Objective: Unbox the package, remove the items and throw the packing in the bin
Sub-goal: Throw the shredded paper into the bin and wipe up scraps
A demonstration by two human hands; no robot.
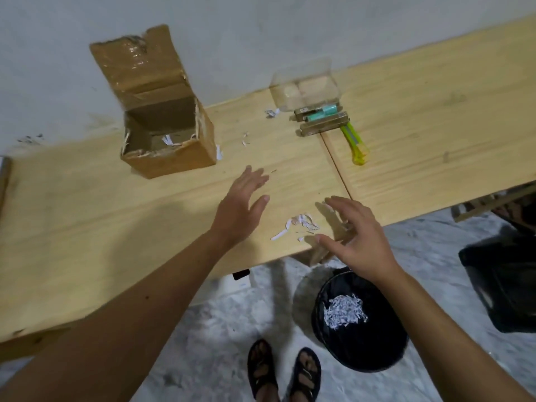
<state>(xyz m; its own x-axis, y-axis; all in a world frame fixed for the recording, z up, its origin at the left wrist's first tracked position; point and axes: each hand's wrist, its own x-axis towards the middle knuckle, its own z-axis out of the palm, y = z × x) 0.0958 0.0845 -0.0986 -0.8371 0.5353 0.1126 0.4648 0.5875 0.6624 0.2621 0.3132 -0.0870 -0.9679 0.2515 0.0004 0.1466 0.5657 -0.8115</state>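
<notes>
2 wooden tabletops (435, 91) abutting | grey wall (261, 30) | marbled floor (220, 329)

Left hand (242, 207) and right hand (355, 233) hover spread over paper shreds (298, 223) on the surface (116, 227). Open cardboard box (165, 132) sits behind. Bin (359, 320) on floor holds shredded paper.

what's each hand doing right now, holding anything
Left hand: open, fingers straight, holding nothing.
Right hand: open, fingers spread above the paper shreds, holding nothing.
</notes>
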